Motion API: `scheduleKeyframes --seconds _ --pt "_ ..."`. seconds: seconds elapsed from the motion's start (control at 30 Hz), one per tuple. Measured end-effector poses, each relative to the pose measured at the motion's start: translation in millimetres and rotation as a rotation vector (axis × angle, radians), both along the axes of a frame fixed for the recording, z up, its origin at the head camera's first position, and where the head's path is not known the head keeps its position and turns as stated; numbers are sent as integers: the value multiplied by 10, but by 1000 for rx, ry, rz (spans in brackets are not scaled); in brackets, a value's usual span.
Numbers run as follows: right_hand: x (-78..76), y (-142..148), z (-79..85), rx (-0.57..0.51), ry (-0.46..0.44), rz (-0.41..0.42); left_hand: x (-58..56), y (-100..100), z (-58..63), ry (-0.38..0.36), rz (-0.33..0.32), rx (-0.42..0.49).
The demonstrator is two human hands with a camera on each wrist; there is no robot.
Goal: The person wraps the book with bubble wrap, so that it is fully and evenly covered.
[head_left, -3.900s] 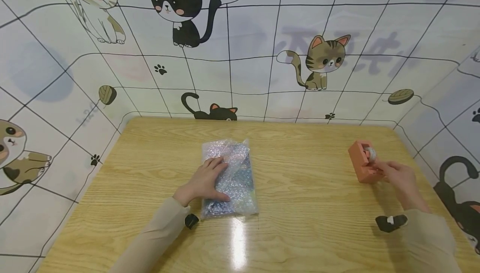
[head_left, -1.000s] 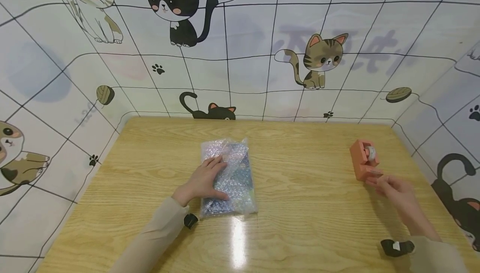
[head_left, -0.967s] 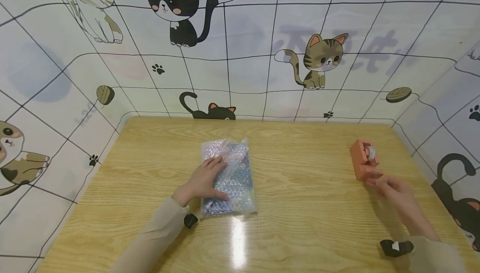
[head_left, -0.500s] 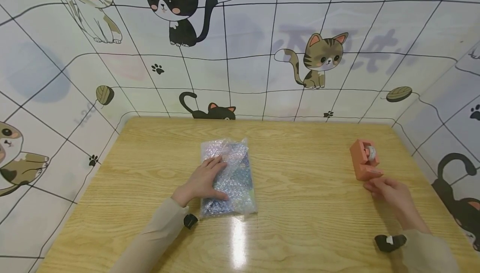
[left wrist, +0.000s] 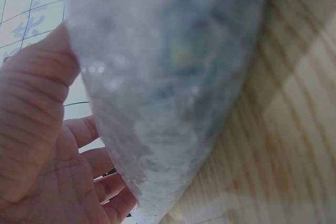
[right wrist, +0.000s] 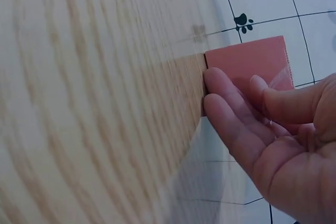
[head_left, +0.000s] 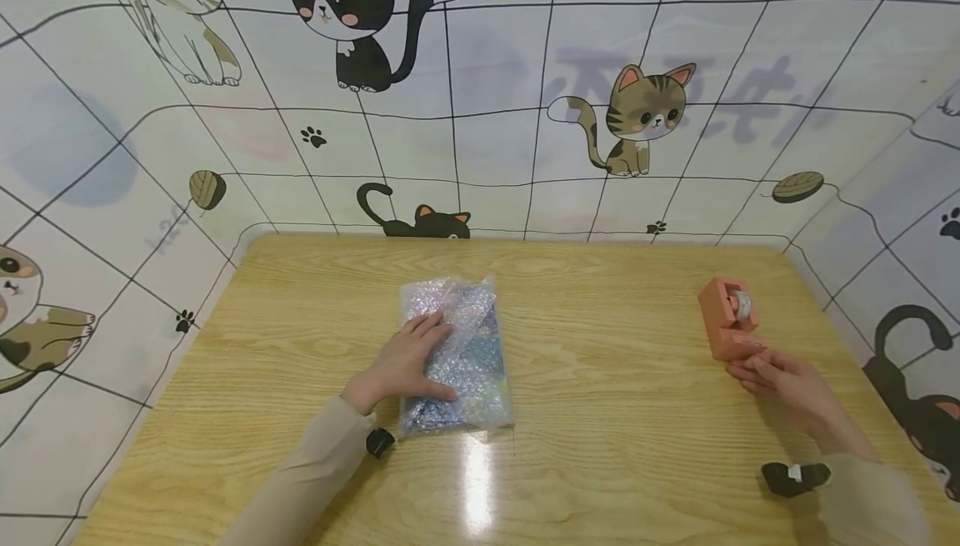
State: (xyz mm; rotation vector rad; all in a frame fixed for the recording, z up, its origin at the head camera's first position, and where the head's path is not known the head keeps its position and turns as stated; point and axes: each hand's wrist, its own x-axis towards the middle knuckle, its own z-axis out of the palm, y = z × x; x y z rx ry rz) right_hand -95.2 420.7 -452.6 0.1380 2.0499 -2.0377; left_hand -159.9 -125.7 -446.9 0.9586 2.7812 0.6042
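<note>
A flat package in bubble wrap (head_left: 480, 363) lies left of the table's middle, something blue and green showing through the film. My left hand (head_left: 397, 367) rests on its left part, fingers spread and relaxed; in the left wrist view the wrap (left wrist: 168, 77) is blurred, with the thumb and fingers beside it. At the right stands a coral tape dispenser (head_left: 716, 321) with a roll of clear tape (head_left: 742, 306). My right hand (head_left: 783, 379) is at its front end. In the right wrist view, thumb and finger pinch a thin clear strip of tape (right wrist: 281, 77) against the dispenser's coral end (right wrist: 247, 59).
The wooden table (head_left: 600, 346) reaches back to a white wall cloth (head_left: 510, 154) printed with cats and grid lines, which also rises at both sides. A dark band (head_left: 795, 479) sits at my right wrist, another (head_left: 380, 443) at the left.
Seconds ago my right hand was higher, by the tape roll; it has come down to the dispenser's front end and shifts slightly there. My left hand and the package stay put.
</note>
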Motion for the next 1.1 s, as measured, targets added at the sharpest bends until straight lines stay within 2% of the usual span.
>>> scheduleKeyframes --seconds 0.27,0.73,1.1 --pt "-21 101 -18 -116 8 89 6 -3 11 -2 -2 -2" --pt "-90 261 -56 -320 -29 296 3 0 17 6 -7 -2" --pt "-110 317 -42 -333 -59 376 1 2 29 4 -11 -4"
